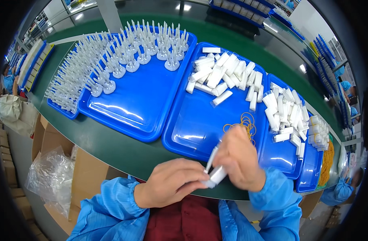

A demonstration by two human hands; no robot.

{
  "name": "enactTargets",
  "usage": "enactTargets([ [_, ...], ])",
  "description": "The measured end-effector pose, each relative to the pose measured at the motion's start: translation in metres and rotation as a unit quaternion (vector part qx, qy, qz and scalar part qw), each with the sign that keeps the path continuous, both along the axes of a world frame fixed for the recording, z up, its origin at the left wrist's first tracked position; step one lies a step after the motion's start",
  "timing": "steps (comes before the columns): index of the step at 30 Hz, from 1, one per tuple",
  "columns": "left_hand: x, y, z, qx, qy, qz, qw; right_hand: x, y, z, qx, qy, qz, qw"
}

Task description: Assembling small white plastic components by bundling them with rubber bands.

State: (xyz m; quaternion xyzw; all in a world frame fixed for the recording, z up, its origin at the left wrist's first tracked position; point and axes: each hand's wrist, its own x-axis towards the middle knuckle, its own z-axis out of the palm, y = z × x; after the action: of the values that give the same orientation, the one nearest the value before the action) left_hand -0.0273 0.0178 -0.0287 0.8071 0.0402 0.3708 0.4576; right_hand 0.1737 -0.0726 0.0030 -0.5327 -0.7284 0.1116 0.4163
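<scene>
My left hand (172,181) is closed, its thumb and fingertips pinching small white rectangular pieces (218,174) at the table's near edge. At least two pieces show, one standing up at an angle beside the other. Against them is my right hand (241,158), its fingers curled and slightly smeared by motion; what they grip is hidden. Just beyond it, yellow rubber bands (251,125) lie in the near right part of a blue tray (192,132). A loose heap of white rectangular pieces in clear wrapping (216,74) fills that tray's far end.
To the left, a blue tray (131,116) holds clusters of upright translucent pointed parts (143,56). On the right, another blue tray (277,158) carries more white pieces (286,106). Farther right are bundled pieces (318,132) and piled rubber bands (327,160). A cardboard box (89,176) stands below, left.
</scene>
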Motion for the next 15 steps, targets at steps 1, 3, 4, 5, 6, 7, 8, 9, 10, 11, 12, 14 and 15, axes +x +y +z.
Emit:
enactTargets([
  [1, -0.001, 0.001, 0.000, 0.012, 0.002, 0.015, 1.000, 0.010, 0.008, -0.001, -0.019, -0.043, -0.031, 0.998],
  [3, 0.001, 0.004, 0.001, 0.025, 0.005, 0.060, 0.998, 0.037, 0.034, -0.004, 0.000, -0.079, -0.142, 0.987],
  [4, 0.002, 0.004, 0.000, 0.026, 0.008, 0.075, 0.997, 0.053, 0.043, -0.004, 0.011, -0.176, -0.162, 0.971],
  [5, 0.001, 0.004, -0.002, 0.029, 0.014, 0.096, 0.995, 0.064, 0.050, -0.009, 0.023, -0.268, -0.176, 0.947],
  [6, 0.002, 0.004, -0.002, 0.021, 0.017, 0.103, 0.994, 0.064, 0.053, -0.014, 0.025, -0.315, -0.169, 0.933],
  [7, 0.002, 0.006, -0.002, 0.037, 0.022, 0.102, 0.994, 0.063, 0.051, -0.015, -0.002, -0.343, -0.173, 0.923],
  [8, 0.000, 0.007, -0.003, 0.050, 0.030, 0.103, 0.993, 0.056, 0.049, -0.017, -0.031, -0.368, -0.172, 0.913],
  [9, -0.002, 0.008, -0.003, 0.063, 0.038, 0.104, 0.992, 0.051, 0.047, -0.018, -0.060, -0.392, -0.172, 0.902],
  [10, -0.002, 0.008, -0.004, 0.066, 0.038, 0.103, 0.992, 0.051, 0.044, -0.012, -0.094, -0.407, -0.146, 0.897],
  [11, -0.001, 0.008, -0.005, 0.068, 0.036, 0.103, 0.992, 0.052, 0.040, -0.009, -0.105, -0.352, -0.150, 0.918],
  [12, -0.001, 0.008, -0.005, 0.069, 0.034, 0.102, 0.992, 0.053, 0.035, -0.006, -0.115, -0.295, -0.154, 0.936],
  [14, -0.002, 0.008, -0.001, 0.106, 0.044, 0.084, 0.990, 0.047, 0.029, -0.003, -0.154, -0.047, -0.168, 0.972],
  [15, -0.003, 0.007, 0.001, 0.123, 0.051, 0.076, 0.988, 0.041, 0.026, -0.002, -0.179, 0.144, -0.172, 0.958],
])
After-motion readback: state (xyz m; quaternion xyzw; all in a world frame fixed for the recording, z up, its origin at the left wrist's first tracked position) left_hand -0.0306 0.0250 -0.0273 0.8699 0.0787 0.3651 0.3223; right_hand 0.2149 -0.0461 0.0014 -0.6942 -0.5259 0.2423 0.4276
